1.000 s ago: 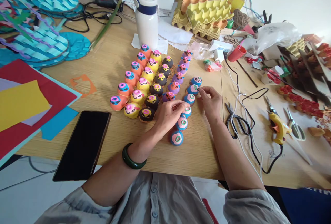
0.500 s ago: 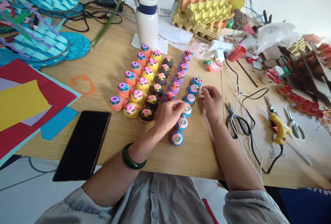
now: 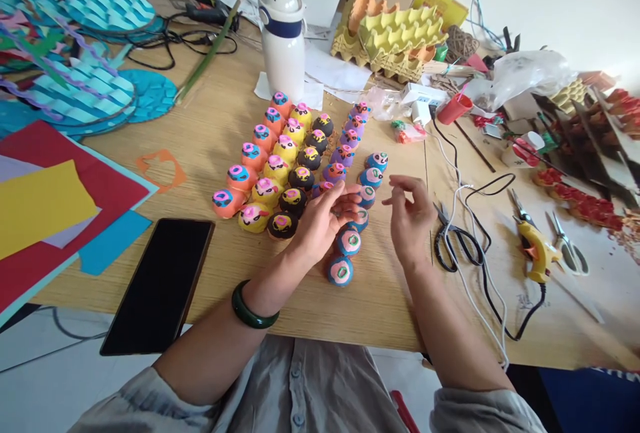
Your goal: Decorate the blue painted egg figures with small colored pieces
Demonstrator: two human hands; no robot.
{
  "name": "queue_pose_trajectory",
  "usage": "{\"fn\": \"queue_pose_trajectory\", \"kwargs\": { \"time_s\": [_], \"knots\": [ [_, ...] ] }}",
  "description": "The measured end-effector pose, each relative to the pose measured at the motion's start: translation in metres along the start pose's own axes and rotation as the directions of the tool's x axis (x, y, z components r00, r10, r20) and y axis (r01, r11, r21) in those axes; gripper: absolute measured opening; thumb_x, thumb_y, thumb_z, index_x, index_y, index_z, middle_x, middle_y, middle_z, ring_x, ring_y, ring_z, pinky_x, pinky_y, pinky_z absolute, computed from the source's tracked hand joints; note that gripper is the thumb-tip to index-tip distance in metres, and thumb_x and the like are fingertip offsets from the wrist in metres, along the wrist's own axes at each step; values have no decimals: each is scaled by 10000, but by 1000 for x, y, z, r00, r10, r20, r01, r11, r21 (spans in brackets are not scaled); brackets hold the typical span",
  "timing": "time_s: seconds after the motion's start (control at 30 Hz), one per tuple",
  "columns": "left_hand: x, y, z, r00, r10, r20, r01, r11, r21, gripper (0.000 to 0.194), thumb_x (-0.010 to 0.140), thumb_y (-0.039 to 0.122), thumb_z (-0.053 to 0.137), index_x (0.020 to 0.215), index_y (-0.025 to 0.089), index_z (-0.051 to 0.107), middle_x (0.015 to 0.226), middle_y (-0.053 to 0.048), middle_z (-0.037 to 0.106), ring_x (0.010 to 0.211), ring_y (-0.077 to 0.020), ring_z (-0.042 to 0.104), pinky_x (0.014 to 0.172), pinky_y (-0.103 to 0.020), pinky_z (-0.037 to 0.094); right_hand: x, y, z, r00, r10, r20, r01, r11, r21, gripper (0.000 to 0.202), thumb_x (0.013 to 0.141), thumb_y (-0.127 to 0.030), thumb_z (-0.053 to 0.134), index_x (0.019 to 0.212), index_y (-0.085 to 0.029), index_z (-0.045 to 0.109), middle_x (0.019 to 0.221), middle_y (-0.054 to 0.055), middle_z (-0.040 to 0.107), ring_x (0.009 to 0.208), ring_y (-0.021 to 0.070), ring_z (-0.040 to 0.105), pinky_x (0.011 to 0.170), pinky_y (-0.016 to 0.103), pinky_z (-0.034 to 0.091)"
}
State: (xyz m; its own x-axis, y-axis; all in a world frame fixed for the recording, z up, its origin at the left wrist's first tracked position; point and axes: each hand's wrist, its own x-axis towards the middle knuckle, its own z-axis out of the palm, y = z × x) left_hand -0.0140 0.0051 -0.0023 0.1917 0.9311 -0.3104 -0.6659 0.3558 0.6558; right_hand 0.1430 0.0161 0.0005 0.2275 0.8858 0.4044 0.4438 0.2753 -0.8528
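My left hand (image 3: 320,223), with a dark green bangle (image 3: 253,305) on its wrist, hovers at the middle of a row of blue domes topped with pink and green rings. Its palm is turned partly up, fingers loosely curved and apart, with nothing visible in them. It partly covers a blue dome (image 3: 358,218). My right hand (image 3: 413,220) is raised just right of this row, its thumb and index finger curled together. Anything pinched there is too small to make out. Left of the blue row stand purple domes (image 3: 345,155), black domes (image 3: 301,178), yellow domes (image 3: 276,167) and orange domes (image 3: 239,178).
A phone (image 3: 157,286) and coloured paper (image 3: 45,200) lie at left. Behind the domes stands a white bottle (image 3: 283,53), with egg trays (image 3: 395,33) farther back. Scissors (image 3: 457,246), cables and a yellow glue gun (image 3: 537,250) lie at right.
My left hand has turned its palm upward and its fingers have loosened from a pinch above the blue domes. My right hand has rotated upright, its fingers curling in.
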Motion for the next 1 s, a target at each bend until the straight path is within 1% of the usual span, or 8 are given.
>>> {"fn": "queue_pose_trajectory", "kwargs": {
  "time_s": [0.07, 0.13, 0.23, 0.43, 0.57, 0.73, 0.83, 1.0],
  "knots": [
    [-1, 3, 2, 1000, 4, -3, -4, 998, -55, 355, 900, 503, 686, 992, 167, 754, 978, -74, 757, 916, -146, 717, 882, -281, 594, -16, -10, 1, 984, -161, 77, 169, 979, -117, 186, 975, -237, 552, 1034, -262, 726, 939, 43, 713, 815, 185, 621, 709, 376, 573],
    [-2, 5, 3, 1000, 19, 22, -17, 996, -88, 379, 952, 521, 611, 1027, 177, 753, 1067, -83, 772, 1057, -173, 726, 1008, -312, 564, -29, -15, 5, 910, -344, 233, 393, 894, -217, 175, 952, -217, 619, 1069, -263, 740, 977, 57, 751, 852, 212, 638, 778, 421, 573],
    [-2, 6, 2, 996, 54, 72, -46, 994, -101, 433, 986, 543, 544, 1063, 179, 765, 1135, -89, 779, 1160, -200, 713, 1103, -345, 515, -40, -14, 12, 832, -434, 345, 535, 792, -293, 197, 939, -225, 679, 1116, -270, 751, 1040, 65, 773, 902, 239, 654, 763, 420, 579],
    [-2, 0, 2, 974, 104, 199, -92, 994, -65, 479, 909, 597, 656, 1078, 172, 795, 1148, -106, 789, 1238, -270, 682, 1125, -391, 482, -41, -5, 16, 845, -450, 289, 514, 833, -205, 110, 936, -194, 712, 1046, -205, 715, 977, 73, 750, 885, 216, 655, 733, 379, 589],
    [-5, -5, 2, 954, 143, 264, -164, 985, 59, 422, 885, 536, 726, 1128, 197, 786, 1196, -94, 776, 1224, -255, 684, 1073, -361, 514, -40, -4, 10, 850, -453, 268, 505, 846, -171, 135, 935, -146, 694, 1049, -217, 684, 978, 69, 733, 861, 204, 662, 687, 361, 588],
    [-6, -9, -3, 953, 281, 112, -302, 876, 376, 297, 824, 394, 823, 1028, 186, 767, 1031, -62, 790, 951, -180, 738, 847, -272, 586, -35, 3, 1, 878, -441, 188, 465, 878, -114, 245, 934, -70, 643, 1112, -240, 637, 1019, 54, 717, 848, 167, 669, 657, 318, 597],
    [-5, -9, -4, 962, 247, 115, -272, 837, 475, 318, 799, 449, 828, 920, 163, 760, 902, -59, 784, 789, -159, 719, 709, -246, 571, -32, 6, -1, 883, -435, 178, 459, 879, -131, 237, 930, -72, 645, 1095, -240, 630, 994, 49, 709, 814, 160, 649, 649, 318, 596],
    [-4, -8, -7, 962, 236, 140, -274, 805, 527, 355, 794, 510, 816, 845, 168, 737, 730, -11, 721, 578, -104, 606, 503, -207, 464, -30, 3, -2, 879, -428, 209, 454, 886, -95, 238, 936, -95, 647, 1125, -239, 642, 1040, 70, 707, 865, 170, 654, 663, 328, 599]
  ]
}}
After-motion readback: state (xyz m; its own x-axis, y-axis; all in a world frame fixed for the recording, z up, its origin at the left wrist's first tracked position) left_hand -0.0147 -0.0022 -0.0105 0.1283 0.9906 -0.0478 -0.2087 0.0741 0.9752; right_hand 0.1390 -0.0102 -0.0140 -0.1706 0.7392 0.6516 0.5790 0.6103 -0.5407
